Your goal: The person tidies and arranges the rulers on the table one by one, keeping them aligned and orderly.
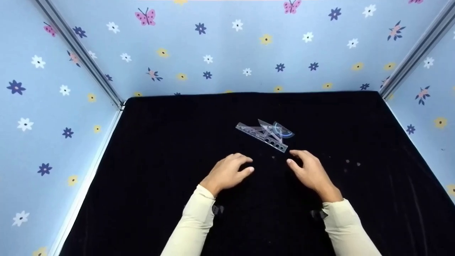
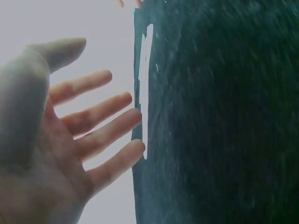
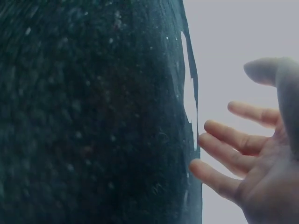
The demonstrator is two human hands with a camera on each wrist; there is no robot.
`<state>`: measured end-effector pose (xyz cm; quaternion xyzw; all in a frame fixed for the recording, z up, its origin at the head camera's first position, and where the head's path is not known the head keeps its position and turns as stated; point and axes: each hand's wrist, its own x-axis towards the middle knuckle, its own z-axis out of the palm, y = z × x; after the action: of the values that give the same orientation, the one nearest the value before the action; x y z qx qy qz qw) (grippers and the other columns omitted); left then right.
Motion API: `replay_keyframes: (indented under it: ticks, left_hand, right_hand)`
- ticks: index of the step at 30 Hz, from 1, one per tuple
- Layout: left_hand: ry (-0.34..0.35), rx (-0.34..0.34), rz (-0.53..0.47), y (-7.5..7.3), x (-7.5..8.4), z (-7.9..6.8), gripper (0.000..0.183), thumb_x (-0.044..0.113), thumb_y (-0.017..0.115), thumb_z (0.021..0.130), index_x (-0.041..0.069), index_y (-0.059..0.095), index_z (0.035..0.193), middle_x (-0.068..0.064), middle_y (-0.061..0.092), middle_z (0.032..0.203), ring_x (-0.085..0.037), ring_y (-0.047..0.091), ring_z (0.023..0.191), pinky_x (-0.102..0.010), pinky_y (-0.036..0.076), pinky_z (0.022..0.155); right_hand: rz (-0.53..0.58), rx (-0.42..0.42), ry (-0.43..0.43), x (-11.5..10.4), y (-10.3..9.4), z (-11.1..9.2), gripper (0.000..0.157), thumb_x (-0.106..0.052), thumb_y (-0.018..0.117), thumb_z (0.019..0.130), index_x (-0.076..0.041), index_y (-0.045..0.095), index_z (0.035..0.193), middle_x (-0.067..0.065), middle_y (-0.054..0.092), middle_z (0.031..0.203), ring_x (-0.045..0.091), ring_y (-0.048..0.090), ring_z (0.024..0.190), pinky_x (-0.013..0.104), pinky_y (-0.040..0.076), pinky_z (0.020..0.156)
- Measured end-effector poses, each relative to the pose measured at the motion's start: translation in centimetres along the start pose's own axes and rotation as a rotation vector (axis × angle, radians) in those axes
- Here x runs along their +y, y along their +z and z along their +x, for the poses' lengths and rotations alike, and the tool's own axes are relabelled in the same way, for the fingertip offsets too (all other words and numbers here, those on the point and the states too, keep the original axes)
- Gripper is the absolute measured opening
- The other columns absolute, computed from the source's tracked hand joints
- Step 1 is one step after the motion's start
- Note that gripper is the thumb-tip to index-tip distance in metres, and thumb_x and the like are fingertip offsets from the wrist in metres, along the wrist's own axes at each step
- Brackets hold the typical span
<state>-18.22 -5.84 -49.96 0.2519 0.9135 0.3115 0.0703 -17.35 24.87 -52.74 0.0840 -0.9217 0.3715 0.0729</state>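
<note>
A clear straight ruler [image 1: 261,137] lies slantwise on the black cloth, with round holes toward its right end. Overlapping it are transparent set squares [image 1: 271,131] and a protractor [image 1: 284,131] with a blue arc. My left hand [image 1: 229,171] is in front of the ruler and to its left, fingers relaxed and holding nothing. My right hand [image 1: 310,170] is nearer, its index fingertip close to the ruler's right end, also holding nothing. Both wrist views show spread, loose fingers; there the drawing tools appear only as a washed-out white strip [image 2: 145,88].
Black cloth [image 1: 160,142] covers the table. Light blue walls [image 1: 227,46] with flowers and butterflies stand at the back and both sides, with metal posts [image 1: 85,53] at the corners. Small pale specks [image 1: 347,161] lie on the cloth right of the right hand.
</note>
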Motion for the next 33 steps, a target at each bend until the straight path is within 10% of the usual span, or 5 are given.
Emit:
replay_keyframes:
  ticks: [13, 33]
  left_hand:
    - [0.004, -0.042, -0.274, 1.3, -1.1, 1.4, 0.04, 0.026, 0.063, 0.112, 0.001, 0.075, 0.141, -0.016, 0.081, 0.137, -0.031, 0.077, 0.127, -0.051, 0.061, 0.113]
    - [-0.089, -0.022, -0.275, 5.8, -6.5, 4.7, 0.033, 0.041, 0.067, 0.111, 0.024, 0.08, 0.136, 0.004, 0.083, 0.133, -0.01, 0.076, 0.121, -0.038, 0.061, 0.111]
  right_hand:
    - [0.162, 0.163, 0.026, 5.9, 2.9, 2.4, 0.022, -0.019, 0.076, 0.103, -0.005, 0.084, 0.118, 0.013, 0.084, 0.113, 0.016, 0.077, 0.098, 0.021, 0.061, 0.087]
    - [0.233, 0.141, 0.277, 9.3, 5.3, 6.7, 0.018, -0.022, 0.076, 0.1, -0.014, 0.086, 0.113, 0.008, 0.086, 0.102, 0.008, 0.076, 0.091, 0.014, 0.055, 0.08]
